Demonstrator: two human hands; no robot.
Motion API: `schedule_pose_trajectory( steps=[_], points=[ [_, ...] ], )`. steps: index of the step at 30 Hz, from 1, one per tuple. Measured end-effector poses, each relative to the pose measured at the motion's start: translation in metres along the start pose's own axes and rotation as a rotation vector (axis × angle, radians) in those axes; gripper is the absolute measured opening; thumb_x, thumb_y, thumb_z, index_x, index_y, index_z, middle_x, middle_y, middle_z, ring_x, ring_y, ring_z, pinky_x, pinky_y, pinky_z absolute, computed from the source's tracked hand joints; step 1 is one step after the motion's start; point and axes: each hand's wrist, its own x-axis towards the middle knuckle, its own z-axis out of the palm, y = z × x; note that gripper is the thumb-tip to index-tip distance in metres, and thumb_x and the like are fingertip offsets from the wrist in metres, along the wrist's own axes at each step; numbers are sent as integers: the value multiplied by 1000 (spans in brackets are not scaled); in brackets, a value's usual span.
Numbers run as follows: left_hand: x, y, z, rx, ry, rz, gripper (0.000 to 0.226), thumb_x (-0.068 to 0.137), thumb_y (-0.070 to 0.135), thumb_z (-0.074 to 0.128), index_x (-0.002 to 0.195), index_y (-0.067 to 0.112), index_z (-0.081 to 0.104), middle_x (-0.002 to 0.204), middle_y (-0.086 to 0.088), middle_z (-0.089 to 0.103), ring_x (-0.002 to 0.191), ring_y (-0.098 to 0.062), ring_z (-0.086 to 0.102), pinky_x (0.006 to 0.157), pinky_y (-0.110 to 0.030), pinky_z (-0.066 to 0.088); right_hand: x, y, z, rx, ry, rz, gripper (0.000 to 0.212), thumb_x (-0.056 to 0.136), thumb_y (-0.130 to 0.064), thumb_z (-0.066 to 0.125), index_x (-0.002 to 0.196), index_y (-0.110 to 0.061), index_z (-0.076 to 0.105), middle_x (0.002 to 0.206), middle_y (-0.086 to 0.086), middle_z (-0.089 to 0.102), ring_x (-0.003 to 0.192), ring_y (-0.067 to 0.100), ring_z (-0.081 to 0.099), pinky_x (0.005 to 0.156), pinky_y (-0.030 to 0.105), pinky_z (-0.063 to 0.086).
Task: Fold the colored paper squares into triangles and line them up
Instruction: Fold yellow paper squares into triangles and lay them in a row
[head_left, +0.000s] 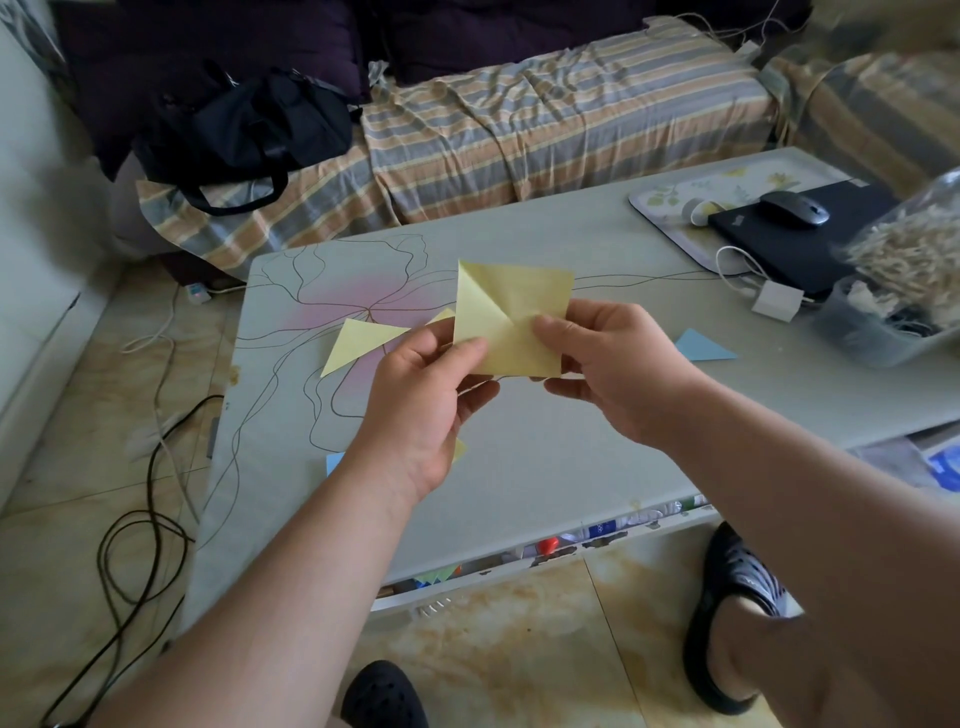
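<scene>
I hold a yellow paper square (511, 312) up above the table, creased along a diagonal with one flap partly folded over. My left hand (431, 395) pinches its lower left edge between thumb and fingers. My right hand (613, 364) pinches its right side. A folded yellow triangle (358, 340) lies on the table behind my left hand, and the tip of another yellow piece (442, 316) shows beside it. A blue triangle (701, 347) lies to the right. Small blue (334, 461) and yellow (459, 448) corners peek out from under my left forearm.
The grey table (545, 457) with a painted line pattern carries a tray (670, 208), a black laptop (789, 244) with a mouse (794, 208), a white charger (776, 304) and a plastic tub (872, 332) at right. A striped sofa (519, 130) with a black bag (249, 124) stands behind. Cables (135, 545) lie on the floor at left.
</scene>
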Motion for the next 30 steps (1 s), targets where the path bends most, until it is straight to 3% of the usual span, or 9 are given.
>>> schedule_pose_trajectory(
  steps=[4, 9, 13, 17, 20, 22, 24, 28, 30],
  points=[
    [1, -1, 0, -34, 38, -22, 21, 99, 7, 63, 98, 22, 78, 98, -6, 77, 85, -20, 70, 74, -32, 59, 0, -2, 0, 63, 0, 45, 7, 100, -17, 67, 104, -13, 63, 89, 6, 74, 73, 21, 70, 76, 39, 56],
    [2, 0, 1, -51, 93, -51, 18, 98, 8, 64, 94, 21, 76, 88, -3, 75, 76, -20, 68, 73, -35, 59, -3, -1, 3, -68, 108, -59, 34, 95, -1, 70, 89, -16, 39, 83, 20, 72, 63, 25, 70, 75, 48, 61],
    [4, 1, 1, -60, 194, -44, 28, 97, 13, 67, 72, 23, 73, 78, -2, 73, 71, -23, 68, 69, -35, 61, -6, 1, 4, -271, 65, -178, 20, 97, 2, 58, 87, -15, 60, 79, 5, 72, 68, 24, 71, 80, 51, 60],
    [6, 1, -3, -43, 265, -21, 17, 97, 22, 71, 81, 17, 68, 75, -1, 73, 66, -19, 71, 66, -34, 62, -11, 0, 7, -308, -59, -147, 25, 101, -8, 58, 96, -23, 78, 90, -1, 76, 86, 28, 75, 88, 49, 58],
    [5, 0, -4, -26, 276, 2, 18, 96, 28, 74, 86, 16, 67, 79, -4, 73, 65, -18, 72, 65, -34, 61, -15, 0, 9, -393, -123, -154, 12, 95, -23, 71, 105, -27, 77, 85, -9, 76, 73, 13, 71, 67, 35, 59],
    [5, 0, -3, -8, 284, 9, 18, 97, 30, 74, 86, 16, 67, 77, -2, 72, 62, -15, 72, 62, -34, 60, -15, 2, 10, -498, -89, -192, 14, 92, -23, 76, 104, -30, 76, 73, -22, 70, 56, 1, 58, 51, 15, 43],
    [4, 1, -2, 16, 286, 17, 19, 97, 30, 74, 86, 16, 67, 74, 0, 70, 59, -13, 71, 60, -33, 60, -14, 4, 10, -499, -46, -205, 13, 93, -18, 75, 101, -27, 77, 70, -15, 70, 48, 0, 54, 47, 10, 37],
    [2, 1, -1, 54, 288, 42, 20, 96, 31, 74, 83, 17, 68, 75, 1, 68, 59, -11, 68, 60, -33, 59, -11, 4, 11, -417, -24, -209, 11, 92, -15, 75, 94, -27, 76, 81, 0, 75, 69, 14, 71, 66, 39, 59],
    [0, 2, 1, 39, 278, 47, 22, 97, 34, 72, 84, 18, 68, 76, 0, 68, 62, -14, 67, 61, -33, 60, -11, 4, 11, -384, 1, -223, 13, 92, -14, 75, 90, -26, 75, 81, 1, 74, 74, 22, 73, 75, 47, 61]
  ],
)
